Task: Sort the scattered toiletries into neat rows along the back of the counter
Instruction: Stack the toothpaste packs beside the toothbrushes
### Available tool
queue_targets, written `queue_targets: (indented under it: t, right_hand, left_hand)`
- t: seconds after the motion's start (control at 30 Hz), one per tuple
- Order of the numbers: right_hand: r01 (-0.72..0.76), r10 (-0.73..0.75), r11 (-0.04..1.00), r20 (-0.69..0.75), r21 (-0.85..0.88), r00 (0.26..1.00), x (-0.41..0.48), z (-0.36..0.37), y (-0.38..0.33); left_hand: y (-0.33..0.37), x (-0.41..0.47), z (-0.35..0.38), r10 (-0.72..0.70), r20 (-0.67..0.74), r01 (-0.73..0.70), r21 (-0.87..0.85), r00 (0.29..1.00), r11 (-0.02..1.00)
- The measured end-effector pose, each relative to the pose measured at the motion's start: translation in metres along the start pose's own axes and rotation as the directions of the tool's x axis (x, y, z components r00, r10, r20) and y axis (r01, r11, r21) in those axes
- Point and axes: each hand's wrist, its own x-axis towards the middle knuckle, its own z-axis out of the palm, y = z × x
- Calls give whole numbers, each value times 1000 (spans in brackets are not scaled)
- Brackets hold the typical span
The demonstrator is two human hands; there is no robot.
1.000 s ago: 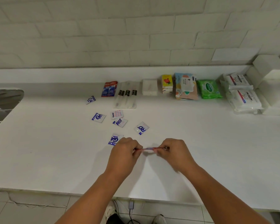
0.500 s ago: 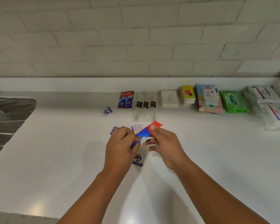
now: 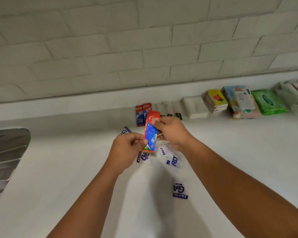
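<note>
Lifted from flat and low over the bench (image 3: 58,169), the toothpaste sachet (image 3: 150,134) now stands upright. The left grip (image 3: 127,148) pinches it low, the right grip (image 3: 172,131) high, near the matching sachets (image 3: 142,114) far back. Placement looks close.

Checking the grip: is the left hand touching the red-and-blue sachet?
Touching. The head view shows the left hand pinching the lower edge of the red-and-blue sachet; the right hand holds its top.

White-painted brick wall (image 3: 110,40) fills everything from 10 to 2 o'clock, low ledge (image 3: 58,102) right under it, plain white counter (image 3: 58,177) below, shiny metal sink (image 3: 5,152) at 9 o'clock.
</note>
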Motion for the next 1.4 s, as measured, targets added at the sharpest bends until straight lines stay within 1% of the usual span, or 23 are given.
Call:
queue_targets:
  t: [0.1, 0.17, 0.27, 0.43, 0.5, 0.57, 0.7, 0.73, 0.77, 0.8, 0.87, 0.93, 0.97, 1.1, 1.2, 1.27, 1.4]
  right_hand:
    - [20, -21, 1000, -46, -24, 999, 21, 7, 0]
    - [22, -24, 1000, -86, -16, 996, 34, 13, 0]
    - [15, -15, 1000, -116, -4, 993, 46, 18, 1]
    - [-3, 4, 1000, -134, 13, 991, 66, 25, 8]
    - [-13, 7, 999, -133, -43, 991, 72, 27, 13]
    - [-31, 13, 993, -148, -115, 989, 76, 30, 17]
    - [-99, 56, 980, -239, -173, 970, 89, 36, 24]
    - [-104, 42, 968, -265, -227, 963, 92, 36, 25]
    - [-105, 10, 941, -281, -323, 960, 94, 36, 25]
    - [-102, -33, 889, -285, -446, 958, 95, 36, 25]
    - [-82, -113, 750, -250, -656, 962, 95, 35, 22]
    - [-59, -151, 660, -210, -749, 966, 97, 33, 22]
    - [-58, -153, 624, -195, -779, 969, 98, 32, 22]
    - [-64, -151, 557, -177, -828, 972, 103, 34, 24]
    - [-66, -114, 447, -130, -892, 985, 105, 38, 26]
    - [-63, -107, 417, -118, -907, 987, 105, 38, 28]
    - [-57, -114, 403, -112, -914, 987, 105, 37, 28]
  left_hand:
    - [1, 22, -4, -30, 76, 34, -50, 997, 998]
    - [0, 38, -5, -21, 107, 25, -31, 994, 999]
    - [-7, 58, -4, -15, 91, 16, -3, 996, 1000]
    - [-14, 85, -2, -32, 17, 32, -27, 999, 999]
    - [-17, 97, -3, -30, -21, 30, -2, 999, 1000]
    - [-22, 110, -4, -43, -24, 44, 12, 999, 999]
    - [-29, 132, -5, -72, -33, 72, -6, 997, 997]
    - [-31, 139, -6, -85, -47, 85, -1, 995, 996]
    - [-33, 147, -7, -106, -58, 106, 4, 993, 994]
    - [-35, 154, -8, -128, -61, 129, 9, 990, 992]
    - [-38, 167, -9, -145, -49, 147, 35, 988, 988]
    - [-42, 177, -9, -143, -28, 145, 94, 989, 985]
    - [-43, 180, -8, -142, -24, 144, 130, 990, 981]
    - [-45, 186, -4, -118, -23, 120, 240, 993, 963]
    - [-48, 185, 0, -90, -30, 95, 290, 995, 952]
    - [-50, 185, 2, -55, -36, 63, 325, 998, 944]
    - [-53, 185, 5, 3, -26, 8, 398, 1000, 918]
